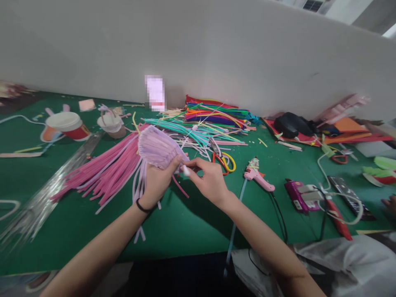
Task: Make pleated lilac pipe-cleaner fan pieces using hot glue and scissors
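My left hand (157,181) is closed around a bundle of lilac pipe cleaners (157,146) folded into a fan shape, held above the green table (185,231). My right hand (210,179) pinches the free end of one lilac pipe cleaner at the bundle's lower tip. Loose lilac strands hang below my left wrist, which wears a black band. A spread of pink pipe cleaners (102,173) lies on the table just left of my left hand.
A heap of coloured pipe cleaners (213,115) lies behind the hands. Scissors (221,159), a pink glue gun (256,175), a purple power strip (301,196), paper cups (68,126) and foam sheets (349,130) lie around. A white wall backs the table.
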`<state>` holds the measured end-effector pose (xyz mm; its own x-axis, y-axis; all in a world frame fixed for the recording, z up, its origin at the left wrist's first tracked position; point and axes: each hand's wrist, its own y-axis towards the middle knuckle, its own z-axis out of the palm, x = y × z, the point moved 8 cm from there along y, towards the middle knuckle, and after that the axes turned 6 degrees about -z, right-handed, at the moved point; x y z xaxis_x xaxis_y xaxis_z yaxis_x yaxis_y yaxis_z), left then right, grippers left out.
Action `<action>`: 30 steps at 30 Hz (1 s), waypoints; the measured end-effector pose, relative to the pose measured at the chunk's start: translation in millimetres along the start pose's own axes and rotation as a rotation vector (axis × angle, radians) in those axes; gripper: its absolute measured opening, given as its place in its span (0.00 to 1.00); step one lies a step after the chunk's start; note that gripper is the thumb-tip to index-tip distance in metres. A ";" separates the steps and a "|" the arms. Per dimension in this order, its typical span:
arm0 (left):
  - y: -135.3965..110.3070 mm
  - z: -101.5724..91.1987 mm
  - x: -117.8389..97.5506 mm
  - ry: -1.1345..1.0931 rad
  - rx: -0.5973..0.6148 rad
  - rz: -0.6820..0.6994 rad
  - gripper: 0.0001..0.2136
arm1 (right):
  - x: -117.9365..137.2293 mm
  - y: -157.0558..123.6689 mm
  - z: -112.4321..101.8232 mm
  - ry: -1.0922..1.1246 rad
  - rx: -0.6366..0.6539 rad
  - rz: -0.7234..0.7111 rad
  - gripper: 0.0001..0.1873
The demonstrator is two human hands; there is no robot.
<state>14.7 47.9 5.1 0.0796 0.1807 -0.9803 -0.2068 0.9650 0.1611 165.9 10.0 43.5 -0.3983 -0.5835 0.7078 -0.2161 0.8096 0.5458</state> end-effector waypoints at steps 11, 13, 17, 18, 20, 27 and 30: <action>8.9 16.0 17.0 -0.497 0.095 -0.320 0.16 | -53.9 -24.6 4.3 0.556 -0.209 0.496 0.13; 7.2 17.1 17.8 -0.479 0.103 -0.321 0.15 | -59.8 -24.7 11.5 0.621 -0.182 0.531 0.14; 5.0 18.3 18.8 -0.437 0.103 -0.316 0.15 | -64.7 -26.0 16.6 0.662 -0.207 0.549 0.13; 4.7 18.1 18.5 -0.431 0.097 -0.313 0.15 | -64.7 -26.2 16.9 0.649 -0.209 0.544 0.13; 4.1 17.1 18.1 -0.418 0.076 -0.309 0.14 | -64.0 -26.3 16.2 0.617 -0.226 0.528 0.12; 4.0 18.1 17.7 -0.424 0.050 -0.301 0.17 | -63.4 -26.9 17.9 0.614 -0.312 0.515 0.14; 3.7 18.4 17.7 -0.413 0.043 -0.303 0.16 | -63.4 -27.6 19.3 0.615 -0.316 0.514 0.14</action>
<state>33.2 58.2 -9.5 0.5105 -0.0564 -0.8580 -0.0754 0.9911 -0.1101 179.9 25.8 -25.1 0.1952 -0.1551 0.9684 0.1535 0.9801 0.1260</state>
